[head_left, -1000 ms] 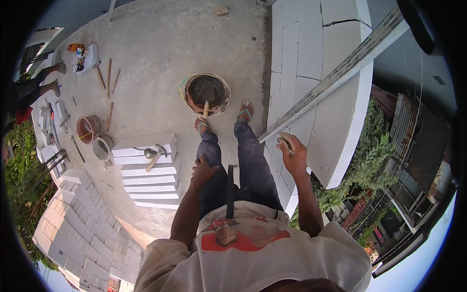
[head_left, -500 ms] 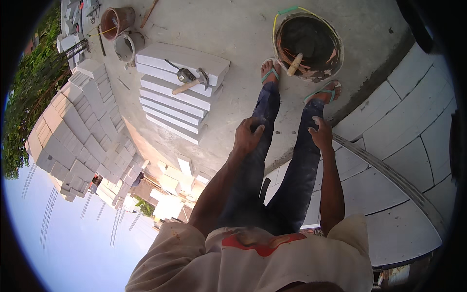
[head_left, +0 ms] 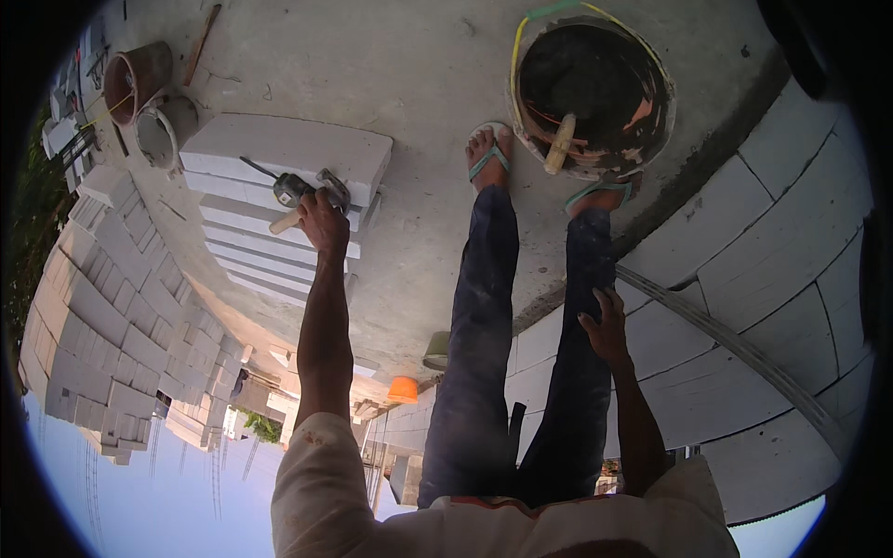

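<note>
Closest in, the bare right hand lies on the leg of the dark blue trousers, fingers loosely apart, nothing visible in them. Farther out, here's the left hand, right over the claw-type hammer with the pale wooden handle! Its fingers lie across the handle near the dark metal head; whether that grip is fully closed, I can't tell. The hammer lies on top of the stacked white rectangular blocks, just beside a small, dark, rounded tool. It looks stiff and head-heavy; the wood should give a dry, secure hold, best taken around the handle, clear of that neighbour. The block edges look chippable. Beyond, a round bucket holds dark wet mix, a light wooden tool handle leaning over its rim.
</note>
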`<move>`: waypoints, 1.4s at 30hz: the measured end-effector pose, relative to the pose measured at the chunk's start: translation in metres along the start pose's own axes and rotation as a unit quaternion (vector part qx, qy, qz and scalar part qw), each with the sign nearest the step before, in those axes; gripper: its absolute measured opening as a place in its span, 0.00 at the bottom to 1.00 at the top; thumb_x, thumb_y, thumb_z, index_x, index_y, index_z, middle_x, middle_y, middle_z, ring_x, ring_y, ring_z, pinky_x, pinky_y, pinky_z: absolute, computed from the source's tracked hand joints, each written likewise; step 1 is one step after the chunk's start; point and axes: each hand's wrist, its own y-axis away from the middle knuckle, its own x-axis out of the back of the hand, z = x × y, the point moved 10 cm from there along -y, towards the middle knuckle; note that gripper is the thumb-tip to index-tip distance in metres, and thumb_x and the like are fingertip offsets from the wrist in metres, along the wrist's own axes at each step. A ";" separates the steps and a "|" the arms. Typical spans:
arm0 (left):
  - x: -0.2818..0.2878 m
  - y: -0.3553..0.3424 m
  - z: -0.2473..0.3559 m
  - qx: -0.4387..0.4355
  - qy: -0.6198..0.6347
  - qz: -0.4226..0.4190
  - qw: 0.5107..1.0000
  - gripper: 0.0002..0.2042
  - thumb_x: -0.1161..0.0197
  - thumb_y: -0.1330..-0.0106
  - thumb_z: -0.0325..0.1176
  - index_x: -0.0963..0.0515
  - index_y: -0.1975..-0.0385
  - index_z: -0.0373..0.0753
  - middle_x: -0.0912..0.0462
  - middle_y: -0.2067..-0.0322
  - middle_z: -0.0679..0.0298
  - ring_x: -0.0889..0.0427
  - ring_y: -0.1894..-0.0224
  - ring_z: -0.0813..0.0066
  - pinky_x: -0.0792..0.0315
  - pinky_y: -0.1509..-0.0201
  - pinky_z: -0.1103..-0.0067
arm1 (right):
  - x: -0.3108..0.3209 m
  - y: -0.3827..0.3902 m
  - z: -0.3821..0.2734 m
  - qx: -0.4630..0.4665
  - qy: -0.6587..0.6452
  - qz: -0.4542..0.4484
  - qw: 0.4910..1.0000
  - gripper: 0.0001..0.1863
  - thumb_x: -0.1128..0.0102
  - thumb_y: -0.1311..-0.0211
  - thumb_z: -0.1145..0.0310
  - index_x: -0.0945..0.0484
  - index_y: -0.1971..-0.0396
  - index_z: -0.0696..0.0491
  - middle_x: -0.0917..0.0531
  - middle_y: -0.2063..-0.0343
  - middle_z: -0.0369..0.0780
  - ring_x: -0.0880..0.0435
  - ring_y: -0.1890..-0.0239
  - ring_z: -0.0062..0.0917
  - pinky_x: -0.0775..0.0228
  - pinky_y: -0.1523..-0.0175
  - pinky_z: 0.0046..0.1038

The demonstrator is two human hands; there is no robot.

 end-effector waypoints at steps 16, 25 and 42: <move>0.288 0.128 0.189 -0.382 0.389 -0.183 0.818 0.17 0.35 0.43 0.18 0.28 0.53 0.31 0.28 0.54 0.50 0.21 0.50 0.47 0.22 0.44 0.60 | 0.060 0.138 -0.190 0.049 -0.173 0.013 0.984 0.41 0.23 0.45 0.56 0.30 0.33 0.55 0.26 0.37 0.51 0.25 0.34 0.45 0.31 0.31 0.43; 0.552 0.335 0.360 -0.522 0.418 -0.242 0.703 0.14 0.36 0.41 0.20 0.26 0.55 0.31 0.25 0.59 0.59 0.17 0.56 0.67 0.19 0.51 0.71 | 0.198 0.288 -0.279 0.190 -0.338 0.355 0.851 0.47 0.21 0.47 0.58 0.35 0.28 0.55 0.28 0.34 0.54 0.28 0.30 0.44 0.34 0.27 0.41; 0.639 0.615 0.661 -0.895 -0.040 0.139 0.422 0.46 0.19 0.47 0.32 0.37 0.26 0.52 0.35 0.30 0.57 0.39 0.25 0.52 0.43 0.23 0.53 | 0.046 0.513 0.016 -0.089 -0.831 0.437 0.332 0.15 0.40 0.28 0.68 0.27 0.47 0.59 0.23 0.74 0.37 0.23 0.79 0.19 0.28 0.79 0.27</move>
